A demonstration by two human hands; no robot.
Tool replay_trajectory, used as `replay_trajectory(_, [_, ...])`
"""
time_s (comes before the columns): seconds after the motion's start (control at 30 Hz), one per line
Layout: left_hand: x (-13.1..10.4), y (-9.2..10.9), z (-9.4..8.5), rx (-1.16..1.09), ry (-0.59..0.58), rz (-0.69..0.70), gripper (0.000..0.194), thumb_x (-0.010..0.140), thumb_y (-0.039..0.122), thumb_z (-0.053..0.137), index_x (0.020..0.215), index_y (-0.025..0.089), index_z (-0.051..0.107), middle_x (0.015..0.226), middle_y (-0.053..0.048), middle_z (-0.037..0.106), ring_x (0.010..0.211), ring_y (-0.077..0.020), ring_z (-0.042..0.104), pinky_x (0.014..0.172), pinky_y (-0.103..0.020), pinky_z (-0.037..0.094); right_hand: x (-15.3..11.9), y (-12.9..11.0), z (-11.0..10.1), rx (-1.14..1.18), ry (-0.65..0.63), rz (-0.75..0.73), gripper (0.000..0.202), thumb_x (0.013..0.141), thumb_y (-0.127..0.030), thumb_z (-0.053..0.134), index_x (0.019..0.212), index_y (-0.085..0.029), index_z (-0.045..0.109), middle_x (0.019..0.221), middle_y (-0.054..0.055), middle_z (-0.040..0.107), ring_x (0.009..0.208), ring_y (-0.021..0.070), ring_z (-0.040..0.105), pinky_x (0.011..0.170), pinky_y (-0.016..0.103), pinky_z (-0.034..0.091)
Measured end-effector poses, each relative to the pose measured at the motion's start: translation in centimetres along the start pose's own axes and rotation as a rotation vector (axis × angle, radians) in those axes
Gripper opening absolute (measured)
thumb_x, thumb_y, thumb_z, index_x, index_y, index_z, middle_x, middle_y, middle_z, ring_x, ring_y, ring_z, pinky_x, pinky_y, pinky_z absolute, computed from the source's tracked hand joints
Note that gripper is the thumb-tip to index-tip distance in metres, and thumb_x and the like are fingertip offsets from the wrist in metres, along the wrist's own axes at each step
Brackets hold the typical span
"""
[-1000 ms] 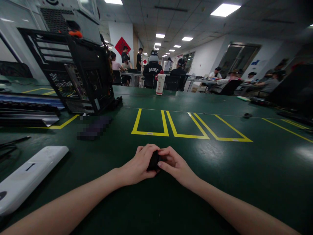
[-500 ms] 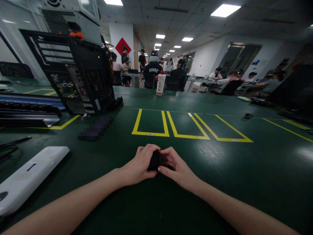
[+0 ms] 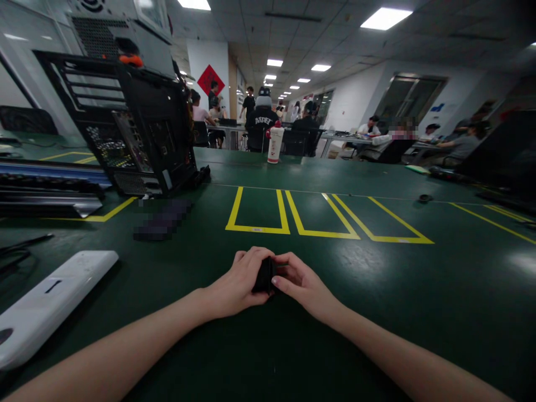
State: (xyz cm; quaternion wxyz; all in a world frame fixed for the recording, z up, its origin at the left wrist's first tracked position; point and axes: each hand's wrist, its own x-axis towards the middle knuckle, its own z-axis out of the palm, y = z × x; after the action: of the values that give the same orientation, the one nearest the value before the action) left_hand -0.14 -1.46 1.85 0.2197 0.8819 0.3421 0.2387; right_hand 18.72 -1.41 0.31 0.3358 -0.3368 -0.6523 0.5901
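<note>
A small black object (image 3: 263, 277) rests at the near middle of the green table (image 3: 377, 290). My left hand (image 3: 240, 282) wraps round its left side, thumb below and fingers over the top. From the right, my right hand (image 3: 305, 285) touches the same object with its thumb and fingertips, the fingers curled. The palms hide part of the object, and I cannot make out what it is.
Beyond my hands, yellow tape (image 3: 257, 229) outlines several areas. A black computer case (image 3: 146, 123) stands at the back left, a white device (image 3: 54, 304) lies near left. A paper cup (image 3: 275, 146) stands at the far edge, with people seated beyond.
My right thumb has shifted slightly up against the black object. My left hand has hardly moved. In the background, a standing person has changed pose.
</note>
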Motion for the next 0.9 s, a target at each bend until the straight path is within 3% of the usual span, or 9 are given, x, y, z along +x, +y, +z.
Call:
replay_trajectory(0.17, [0.01,0.46,-0.43,-0.009,-0.017,-0.015,0.057,0.072,0.012,0.061,0.119,0.022,0.030,0.114,-0.008,0.044,0.104,-0.0231,0.044,0.090,-0.040,0.035,-0.22,0.07,0.12,-0.017,0.008,-0.077,0.027,0.077,-0.017,0.060,0.098,-0.022,0.045,0.103,0.002,0.051,0.101,0.0162,0.053,0.088,0.034,0.045])
replay_trajectory(0.33, [-0.01,0.59,-0.53,-0.021,-0.021,-0.018,0.054,0.075,0.014,0.059,0.119,0.023,0.030,0.114,-0.007,0.044,0.102,-0.0230,0.045,0.088,-0.040,0.036,-0.11,-0.20,0.25,0.006,0.031,-0.013,0.021,0.079,-0.023,0.056,0.097,-0.022,0.045,0.097,0.002,0.053,0.093,0.0162,0.056,0.078,0.033,0.049])
replay_trajectory(0.63, [-0.02,0.44,-0.33,-0.034,-0.021,-0.047,0.056,0.073,0.013,0.060,0.119,0.024,0.030,0.113,-0.007,0.043,0.101,-0.0235,0.045,0.087,-0.041,0.037,-0.16,-0.18,0.06,-0.039,0.007,-0.017,0.032,0.077,-0.018,0.059,0.105,-0.022,0.044,0.110,0.005,0.050,0.106,0.0188,0.051,0.089,0.037,0.045])
replay_trajectory(0.9, [0.02,0.05,0.16,-0.005,0.029,-0.023,0.055,0.072,0.014,0.061,0.118,0.023,0.032,0.113,-0.007,0.044,0.100,-0.0229,0.045,0.086,-0.039,0.037,0.04,0.08,0.15,0.041,0.021,-0.020,0.020,0.079,-0.026,0.056,0.096,-0.022,0.045,0.096,0.001,0.053,0.093,0.0161,0.056,0.080,0.033,0.047])
